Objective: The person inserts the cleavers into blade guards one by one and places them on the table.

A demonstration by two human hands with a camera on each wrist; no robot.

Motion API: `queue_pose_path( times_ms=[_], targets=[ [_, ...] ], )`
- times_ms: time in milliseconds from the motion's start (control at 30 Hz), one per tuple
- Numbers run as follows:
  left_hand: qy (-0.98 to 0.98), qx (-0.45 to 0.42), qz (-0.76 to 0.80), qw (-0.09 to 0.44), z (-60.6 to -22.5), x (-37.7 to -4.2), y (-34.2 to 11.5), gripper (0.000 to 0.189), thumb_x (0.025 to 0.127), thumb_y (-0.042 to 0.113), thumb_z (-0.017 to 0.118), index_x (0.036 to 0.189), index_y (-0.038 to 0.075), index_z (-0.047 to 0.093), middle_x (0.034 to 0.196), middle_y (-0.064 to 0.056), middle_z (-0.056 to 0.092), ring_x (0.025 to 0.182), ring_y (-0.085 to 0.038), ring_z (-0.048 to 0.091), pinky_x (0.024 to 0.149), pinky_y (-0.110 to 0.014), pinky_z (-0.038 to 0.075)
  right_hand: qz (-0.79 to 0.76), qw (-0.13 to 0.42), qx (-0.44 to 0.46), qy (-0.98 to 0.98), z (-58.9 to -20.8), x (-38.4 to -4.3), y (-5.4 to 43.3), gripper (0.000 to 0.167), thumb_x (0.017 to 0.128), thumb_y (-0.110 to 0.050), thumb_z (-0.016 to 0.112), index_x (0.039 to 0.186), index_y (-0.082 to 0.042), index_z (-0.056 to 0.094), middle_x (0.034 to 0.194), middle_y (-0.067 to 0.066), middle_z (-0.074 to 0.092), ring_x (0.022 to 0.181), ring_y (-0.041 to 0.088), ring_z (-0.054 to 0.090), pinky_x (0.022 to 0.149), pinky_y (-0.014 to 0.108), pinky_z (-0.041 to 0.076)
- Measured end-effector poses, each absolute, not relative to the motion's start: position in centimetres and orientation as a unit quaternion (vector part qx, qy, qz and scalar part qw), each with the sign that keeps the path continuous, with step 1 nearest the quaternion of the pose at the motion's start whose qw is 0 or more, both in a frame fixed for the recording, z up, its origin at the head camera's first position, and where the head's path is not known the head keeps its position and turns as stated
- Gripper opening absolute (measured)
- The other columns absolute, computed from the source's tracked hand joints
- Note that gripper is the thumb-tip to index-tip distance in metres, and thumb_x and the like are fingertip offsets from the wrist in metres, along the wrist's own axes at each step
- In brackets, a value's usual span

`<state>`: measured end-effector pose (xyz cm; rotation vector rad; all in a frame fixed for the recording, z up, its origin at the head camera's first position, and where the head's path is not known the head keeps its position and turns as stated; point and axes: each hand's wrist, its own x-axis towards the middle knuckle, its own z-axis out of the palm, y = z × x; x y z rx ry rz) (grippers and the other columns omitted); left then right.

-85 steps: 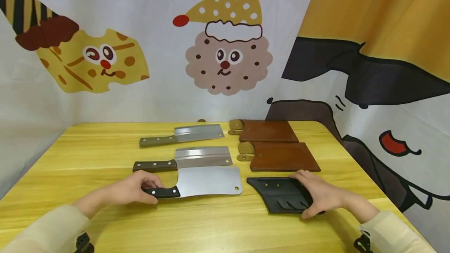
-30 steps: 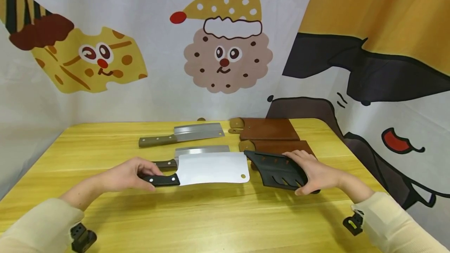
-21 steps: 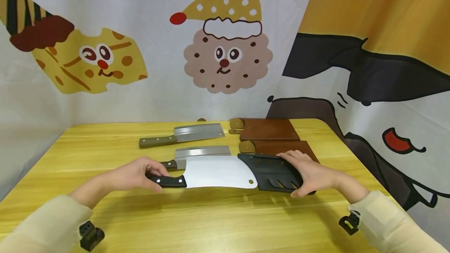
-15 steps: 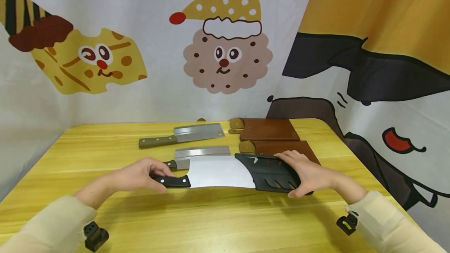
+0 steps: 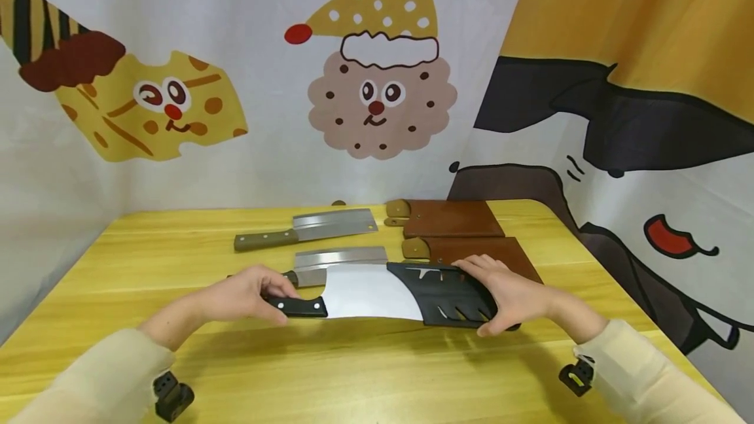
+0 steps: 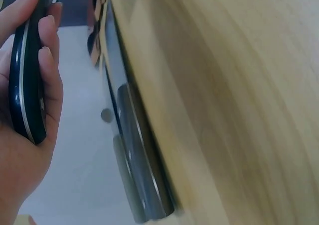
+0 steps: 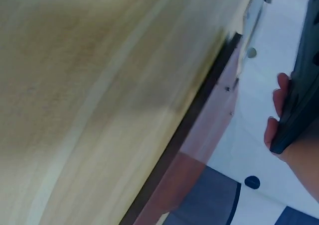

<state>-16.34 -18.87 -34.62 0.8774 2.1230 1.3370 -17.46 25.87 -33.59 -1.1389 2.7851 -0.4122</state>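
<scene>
My left hand (image 5: 250, 293) grips the black riveted handle (image 5: 300, 306) of a cleaver, whose broad bright blade (image 5: 368, 293) points right. The blade's far end is hidden inside a black slotted knife sheath (image 5: 448, 296). My right hand (image 5: 509, 293) holds that sheath by its outer end, thumb at the near edge and fingers over the far edge. Both are raised above the table, with shadows beneath. In the left wrist view the fingers curl round the cleaver handle (image 6: 27, 80); the right wrist view shows fingertips under the sheath (image 7: 301, 100).
Behind the held cleaver lies a dark-handled cleaver (image 5: 341, 257), partly covered. Farther back rests one with an olive-brown handle (image 5: 265, 241). Two brown leather sheaths (image 5: 453, 218) lie at the back right of the wooden table (image 5: 330, 371). A printed curtain (image 5: 271, 116) hangs behind.
Both hands have lifted the cleaver and black sheath off the table. The cleaver has moved right and the sheath left, so the blade's end has slid into the sheath, deeper over the last half second.
</scene>
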Motion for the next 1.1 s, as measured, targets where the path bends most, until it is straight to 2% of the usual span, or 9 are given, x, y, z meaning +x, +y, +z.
queue_pose_path(
  times_ms=[300,400,533,667,800,967,1100],
  targets=[
    [0.766,0.329,0.488,0.258,-35.0,-16.5,-16.7,0.025,0.078,0.006,0.072,0.101,-0.004,0.067,0.092,-0.023,0.070,0.068,-0.002,0.057,0.057,-0.018,0.042,-0.143,0.071,-0.393,0.905,-34.3,-17.6,24.2,0.099,0.055,-0.040,0.081,0.138,-0.006,0.039,0.125,0.000,0.047,0.104,0.012,0.037,0.083,0.038,0.036],
    [0.765,0.324,0.493,0.258,-35.2,-16.5,-16.0,0.026,0.078,0.007,0.072,0.101,-0.004,0.067,0.092,-0.021,0.070,0.069,-0.002,0.059,0.057,-0.017,0.044,-0.150,0.074,-0.395,0.903,-34.3,-17.7,23.5,0.099,0.054,-0.040,0.081,0.138,-0.007,0.040,0.124,0.000,0.047,0.104,0.013,0.037,0.085,0.038,0.035],
    [0.763,0.322,0.498,0.257,-35.6,-16.5,-15.0,0.028,0.076,0.007,0.073,0.100,-0.006,0.067,0.091,-0.019,0.071,0.071,-0.004,0.062,0.059,-0.018,0.048,-0.155,0.091,-0.395,0.901,-34.5,-17.8,22.5,0.100,0.055,-0.040,0.080,0.138,-0.003,0.038,0.130,0.008,0.046,0.115,0.024,0.040,0.092,0.049,0.034],
    [0.764,0.321,0.498,0.255,-35.9,-16.5,-14.3,0.027,0.075,0.006,0.074,0.098,-0.007,0.067,0.089,-0.020,0.071,0.068,-0.003,0.060,0.056,-0.016,0.046,-0.156,0.112,-0.392,0.900,-34.9,-18.0,21.6,0.103,0.057,-0.041,0.078,0.140,0.001,0.035,0.136,0.015,0.042,0.126,0.038,0.036,0.098,0.060,0.029],
    [0.766,0.321,0.495,0.254,-36.1,-16.5,-14.2,0.026,0.074,0.005,0.074,0.097,-0.006,0.068,0.088,-0.021,0.071,0.069,-0.004,0.061,0.056,-0.017,0.046,-0.158,0.117,-0.387,0.901,-35.1,-17.9,21.1,0.104,0.057,-0.041,0.078,0.140,0.003,0.035,0.135,0.015,0.042,0.128,0.041,0.034,0.100,0.063,0.027],
    [0.772,0.325,0.487,0.248,-37.1,-16.1,-14.7,0.028,0.074,0.010,0.075,0.097,-0.004,0.068,0.089,-0.014,0.072,0.076,-0.005,0.065,0.067,-0.019,0.051,-0.136,0.117,-0.392,0.902,-35.4,-17.7,20.7,0.106,0.056,-0.047,0.078,0.140,0.001,0.036,0.133,0.010,0.045,0.122,0.028,0.039,0.100,0.053,0.033],
    [0.776,0.322,0.482,0.248,-38.0,-15.5,-14.9,0.027,0.074,0.011,0.075,0.097,-0.001,0.068,0.090,-0.009,0.070,0.078,-0.005,0.063,0.071,-0.020,0.050,-0.107,0.141,-0.393,0.902,-35.9,-17.5,20.5,0.106,0.059,-0.052,0.078,0.141,-0.002,0.035,0.131,0.005,0.045,0.117,0.020,0.040,0.099,0.045,0.037]
  ],
)
